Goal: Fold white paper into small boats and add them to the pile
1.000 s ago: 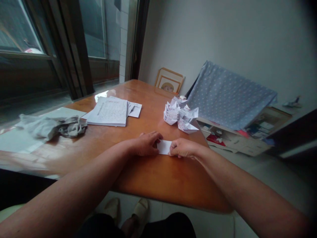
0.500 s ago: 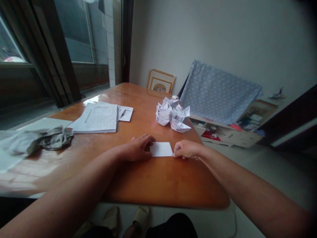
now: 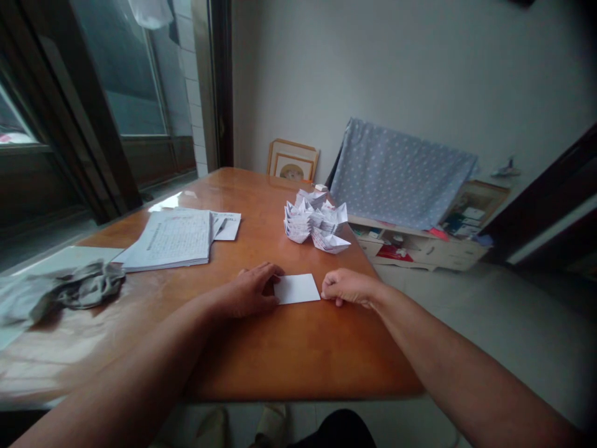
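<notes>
Here, left hand (image 3: 254, 290) curled against a white paper rectangle (image 3: 297, 289), right hand (image 3: 347, 287) curled at its edge

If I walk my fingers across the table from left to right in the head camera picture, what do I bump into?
crumpled grey cloth → stack of handwritten papers → left hand → white paper rectangle → right hand

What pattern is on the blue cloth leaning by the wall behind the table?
The draped cloth is pale blue with small white dots, seen best in the head view.
</notes>
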Available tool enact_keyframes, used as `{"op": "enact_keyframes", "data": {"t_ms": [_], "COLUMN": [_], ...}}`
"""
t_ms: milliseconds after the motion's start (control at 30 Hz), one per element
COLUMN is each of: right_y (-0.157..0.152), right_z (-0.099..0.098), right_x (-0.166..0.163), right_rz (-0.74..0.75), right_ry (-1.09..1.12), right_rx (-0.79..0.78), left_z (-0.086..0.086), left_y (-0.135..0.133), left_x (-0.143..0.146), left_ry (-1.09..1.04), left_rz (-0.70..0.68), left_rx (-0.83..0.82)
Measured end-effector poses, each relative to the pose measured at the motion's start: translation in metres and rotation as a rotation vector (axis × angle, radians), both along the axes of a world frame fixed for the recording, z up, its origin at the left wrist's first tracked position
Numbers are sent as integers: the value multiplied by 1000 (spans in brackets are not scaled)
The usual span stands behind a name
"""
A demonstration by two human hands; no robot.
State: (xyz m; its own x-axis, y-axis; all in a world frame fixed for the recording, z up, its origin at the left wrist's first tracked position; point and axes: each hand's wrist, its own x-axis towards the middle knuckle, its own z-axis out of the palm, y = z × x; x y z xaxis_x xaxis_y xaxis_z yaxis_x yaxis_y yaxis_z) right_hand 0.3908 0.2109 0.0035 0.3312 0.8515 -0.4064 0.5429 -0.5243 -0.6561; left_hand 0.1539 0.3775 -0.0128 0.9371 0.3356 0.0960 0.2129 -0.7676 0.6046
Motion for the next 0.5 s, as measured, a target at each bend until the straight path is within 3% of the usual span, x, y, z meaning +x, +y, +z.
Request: {"op": "enact_keyframes", "data": {"t_ms": [233, 367, 500], "right_y": [3, 24, 44], "right_z": [8, 10, -4], "right_x": [6, 1, -11], "right_rz": [-35, -53, -58], "right_ry": [46, -25, -137], "right_rx": [108, 303, 495], "left_z": [7, 10, 8], "left_y": [-6, -11, -9], "left_x": [-2, -2, -3], "left_ry": [-45, -93, -173], "left_rz": [1, 30, 41], "left_rx": [-22, -133, -198]}}
